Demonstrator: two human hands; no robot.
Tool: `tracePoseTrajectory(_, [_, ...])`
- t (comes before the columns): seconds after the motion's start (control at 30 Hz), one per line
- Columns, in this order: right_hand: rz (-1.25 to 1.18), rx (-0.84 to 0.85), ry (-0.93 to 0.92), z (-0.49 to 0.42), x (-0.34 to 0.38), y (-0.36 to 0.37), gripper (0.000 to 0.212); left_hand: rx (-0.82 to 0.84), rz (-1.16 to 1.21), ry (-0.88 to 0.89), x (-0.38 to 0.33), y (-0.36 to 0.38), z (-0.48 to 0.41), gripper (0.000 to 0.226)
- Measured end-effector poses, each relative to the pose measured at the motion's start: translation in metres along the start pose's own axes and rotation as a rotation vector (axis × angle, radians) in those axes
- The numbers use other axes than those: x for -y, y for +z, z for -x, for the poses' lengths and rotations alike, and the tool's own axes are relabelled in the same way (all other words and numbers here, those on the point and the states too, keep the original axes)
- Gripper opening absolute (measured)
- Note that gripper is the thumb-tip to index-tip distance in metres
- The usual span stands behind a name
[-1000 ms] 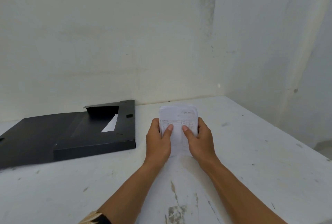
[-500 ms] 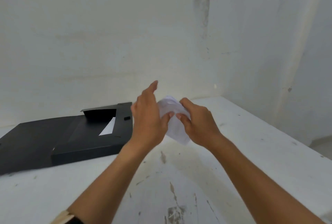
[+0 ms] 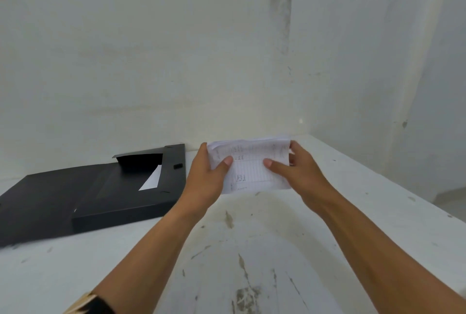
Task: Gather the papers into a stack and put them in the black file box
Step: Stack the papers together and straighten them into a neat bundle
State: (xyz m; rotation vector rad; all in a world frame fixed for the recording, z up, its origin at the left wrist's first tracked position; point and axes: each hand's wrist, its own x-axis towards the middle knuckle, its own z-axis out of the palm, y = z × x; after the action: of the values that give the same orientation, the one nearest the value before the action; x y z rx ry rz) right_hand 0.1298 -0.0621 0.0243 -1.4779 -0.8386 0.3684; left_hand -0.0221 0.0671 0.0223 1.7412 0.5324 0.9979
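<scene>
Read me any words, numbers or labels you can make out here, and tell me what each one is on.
Stack of papers, held by the left hand and the right hand: printed table lines and text, too blurred to read.
Black file box: no label shows.
White sheet inside it: no print shows.
Nothing legible anywhere.

Two hands (image 3: 254,177), one paper stack (image 3: 252,165), one file box (image 3: 121,195).

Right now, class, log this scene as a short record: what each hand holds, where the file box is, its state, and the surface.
left hand: grips the stack's left edge
right hand: grips the stack's right edge
paper stack: held above the table, printed side towards the camera
black file box: open, left of the hands, one white sheet inside
table: white, scuffed
</scene>
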Motion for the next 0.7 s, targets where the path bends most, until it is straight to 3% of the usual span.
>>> tracePoseTrajectory(0.1, [-0.127,0.038,0.042,0.003,-0.015,0.003,0.031,0.049,0.004,-0.005,0.011,0.007,0.002,0.025])
tracePoseTrajectory(0.2, [-0.129,0.035,0.060,0.001,-0.024,0.004,0.025,0.106,-0.067,-0.013,0.018,0.011,0.001,0.030])
tracePoseTrajectory(0.33, [-0.088,0.034,0.065,-0.004,-0.029,0.001,0.025,0.044,-0.145,0.011,0.024,0.015,-0.003,0.023])
tracePoseTrajectory(0.7, [-0.013,-0.060,0.037,-0.010,-0.040,0.007,0.035,-0.038,0.059,-0.016,0.044,0.032,0.005,0.023])
